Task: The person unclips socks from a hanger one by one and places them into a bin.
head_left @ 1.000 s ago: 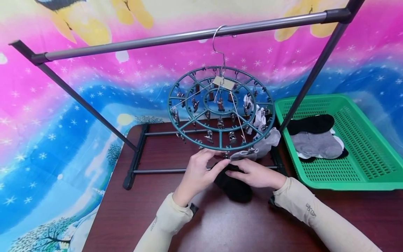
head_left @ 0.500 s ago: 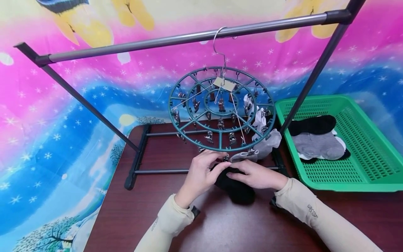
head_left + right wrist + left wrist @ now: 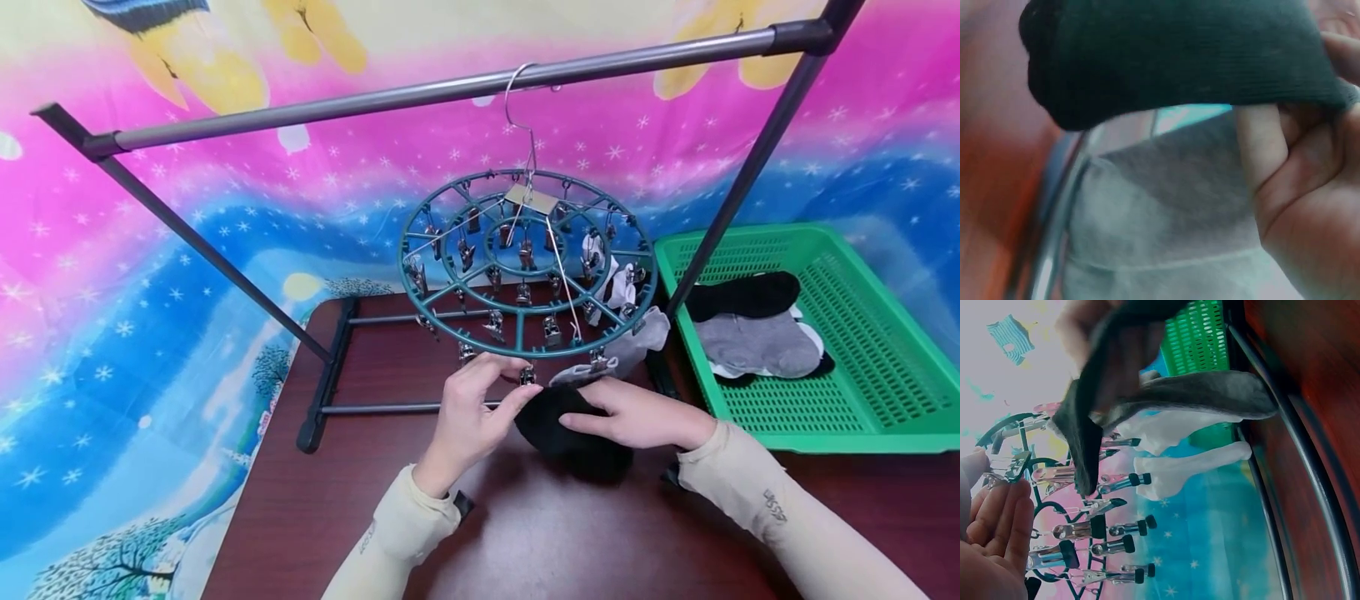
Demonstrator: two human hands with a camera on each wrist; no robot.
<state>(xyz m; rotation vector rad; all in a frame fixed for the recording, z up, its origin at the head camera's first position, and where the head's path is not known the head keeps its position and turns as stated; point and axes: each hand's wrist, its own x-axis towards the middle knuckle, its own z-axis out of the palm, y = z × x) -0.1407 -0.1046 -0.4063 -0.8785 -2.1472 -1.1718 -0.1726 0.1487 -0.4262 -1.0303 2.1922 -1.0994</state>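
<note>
My left hand (image 3: pixel 474 407) pinches a metal clip (image 3: pixel 1009 466) on the near edge of the round green sock hanger (image 3: pixel 519 352). In my right hand (image 3: pixel 645 417) is a black sock (image 3: pixel 551 425), gripped by its cuff between thumb and fingers, its toe hanging over the table. In the head view the sock's cuff sits just right of the pinched clip. A grey sock (image 3: pixel 637 337) hangs from the hanger's right side, with white socks (image 3: pixel 1172 469) farther along. Several other clips (image 3: pixel 1079 530) hang with nothing in them.
The hanger hooks over the bar (image 3: pixel 360 102) of a metal rack standing on the dark red table (image 3: pixel 517 542). To the right, a green basket (image 3: pixel 750 443) holds black (image 3: pixel 750 296) and grey socks (image 3: pixel 757 346). A colourful cloth (image 3: pixel 187 225) hangs behind.
The right hand and the black sock have moved a little right, away from the clip. The hanger's ring has tilted slightly and the clip has shifted left with the left hand.
</note>
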